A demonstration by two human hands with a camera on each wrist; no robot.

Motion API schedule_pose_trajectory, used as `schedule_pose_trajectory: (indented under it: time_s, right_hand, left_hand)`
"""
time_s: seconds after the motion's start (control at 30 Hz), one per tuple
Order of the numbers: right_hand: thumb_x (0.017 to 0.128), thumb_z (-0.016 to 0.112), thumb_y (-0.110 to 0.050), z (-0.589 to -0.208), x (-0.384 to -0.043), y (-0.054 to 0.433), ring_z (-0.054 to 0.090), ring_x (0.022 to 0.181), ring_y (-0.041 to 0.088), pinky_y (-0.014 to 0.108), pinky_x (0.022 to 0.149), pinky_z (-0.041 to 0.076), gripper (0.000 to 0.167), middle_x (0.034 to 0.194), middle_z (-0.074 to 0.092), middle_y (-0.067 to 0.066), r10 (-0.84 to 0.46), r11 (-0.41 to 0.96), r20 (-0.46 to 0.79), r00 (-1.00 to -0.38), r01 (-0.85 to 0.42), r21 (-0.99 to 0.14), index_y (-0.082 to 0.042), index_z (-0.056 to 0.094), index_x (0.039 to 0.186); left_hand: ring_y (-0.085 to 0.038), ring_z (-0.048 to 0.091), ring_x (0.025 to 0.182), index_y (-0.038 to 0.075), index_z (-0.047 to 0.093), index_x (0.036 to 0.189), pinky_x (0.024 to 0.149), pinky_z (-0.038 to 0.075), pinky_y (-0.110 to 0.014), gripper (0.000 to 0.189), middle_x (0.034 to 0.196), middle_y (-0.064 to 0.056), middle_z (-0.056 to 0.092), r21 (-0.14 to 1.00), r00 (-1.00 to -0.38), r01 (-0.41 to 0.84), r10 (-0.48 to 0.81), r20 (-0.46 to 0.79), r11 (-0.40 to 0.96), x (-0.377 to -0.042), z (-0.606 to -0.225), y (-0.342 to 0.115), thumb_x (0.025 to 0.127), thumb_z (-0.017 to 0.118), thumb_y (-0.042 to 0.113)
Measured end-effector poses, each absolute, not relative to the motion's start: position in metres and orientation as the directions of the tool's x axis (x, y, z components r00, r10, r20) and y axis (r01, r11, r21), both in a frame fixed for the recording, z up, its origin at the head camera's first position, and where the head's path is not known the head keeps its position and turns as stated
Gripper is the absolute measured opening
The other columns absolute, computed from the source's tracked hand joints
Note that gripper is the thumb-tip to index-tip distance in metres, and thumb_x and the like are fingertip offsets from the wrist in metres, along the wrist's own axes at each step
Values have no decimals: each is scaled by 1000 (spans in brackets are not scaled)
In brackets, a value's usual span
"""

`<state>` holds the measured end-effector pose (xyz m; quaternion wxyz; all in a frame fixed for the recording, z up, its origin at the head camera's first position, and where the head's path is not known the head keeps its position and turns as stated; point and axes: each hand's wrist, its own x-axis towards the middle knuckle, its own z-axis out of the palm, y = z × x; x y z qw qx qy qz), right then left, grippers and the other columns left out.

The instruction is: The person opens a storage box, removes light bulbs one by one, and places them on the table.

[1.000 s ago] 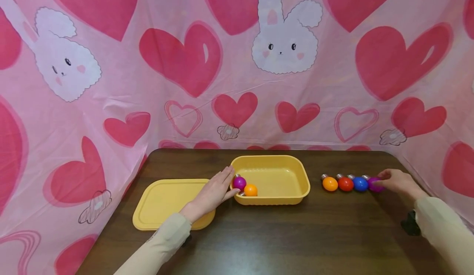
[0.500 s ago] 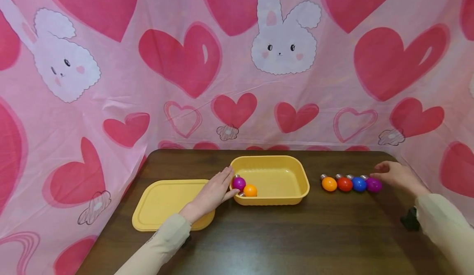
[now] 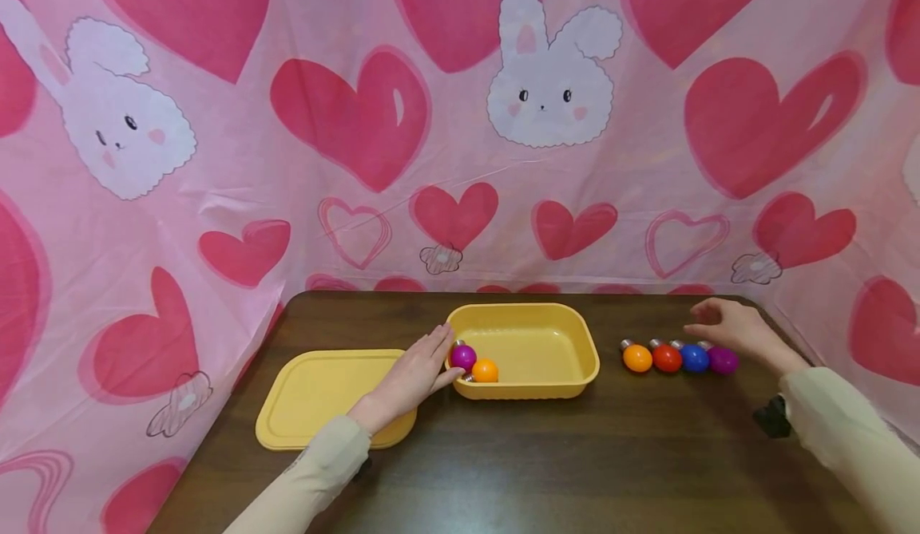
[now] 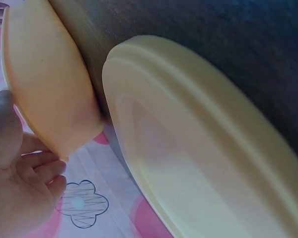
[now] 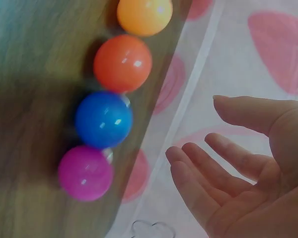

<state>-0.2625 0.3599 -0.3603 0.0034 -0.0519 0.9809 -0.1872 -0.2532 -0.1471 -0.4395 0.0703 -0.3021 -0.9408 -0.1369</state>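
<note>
My left hand lies against the left rim of a yellow plastic box, its fingers extended along the edge. In the left wrist view the thumb and fingertips touch that rim. Inside the box, by the left wall, are a purple light bulb and an orange light bulb. To the right, my right hand hovers with nothing in its loosely bent fingers. Below it on the table stretches a row of bulbs: orange, red, blue and purple. They have silver bases.
A yellow lid lies flat on the table, left of the box and partly under my left forearm. The dark wooden table ends at a pink curtain printed with hearts and rabbits.
My right hand has let go of the purple bulb at the right end of the row, risen, and shifted left above the row. The left hand has stayed at the box.
</note>
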Motion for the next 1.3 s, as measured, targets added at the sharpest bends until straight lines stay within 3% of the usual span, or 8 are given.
schedule_pose_trajectory:
  time_s: [0.27, 0.73, 1.07, 1.3]
  right_hand:
    - [90, 71, -30, -355, -265, 326, 61, 104, 48, 63, 91, 51, 49, 118, 64, 33, -172, 909, 37, -984, -173, -380, 8, 59, 119]
    - [90, 72, -27, -352, -267, 265, 67, 103, 40, 54, 88, 58, 44, 117, 68, 27, -290, 852, 51, -956, -282, -442, 5, 61, 119]
    - [89, 73, -19, -361, -273, 227, 70, 95, 31, 46, 85, 61, 36, 111, 70, 23, -392, 787, 64, -918, -370, -494, 4, 63, 114]
    - [88, 74, -18, -370, -274, 201, 71, 93, 31, 46, 85, 61, 35, 110, 69, 24, -465, 746, 64, -883, -430, -508, 4, 64, 112]
  left_hand:
    - [-34, 40, 146, -1, 41, 149, 119, 36, -47, 70, 157, -19, 40, 222, -803, 593, 550, 229, 774, -254, -441, -148, 97, 59, 43]
    - [-36, 43, 143, -4, 43, 146, 118, 38, -48, 69, 154, -22, 43, 191, -782, 616, 563, 268, 764, -254, -441, -147, 97, 60, 41]
    - [-37, 45, 142, -5, 45, 144, 116, 39, -48, 67, 152, -23, 45, 186, -773, 625, 570, 278, 758, -255, -439, -147, 97, 61, 39]
    - [-37, 44, 142, -5, 45, 145, 117, 38, -49, 68, 152, -23, 44, 182, -774, 625, 573, 269, 759, -254, -439, -147, 97, 60, 41]
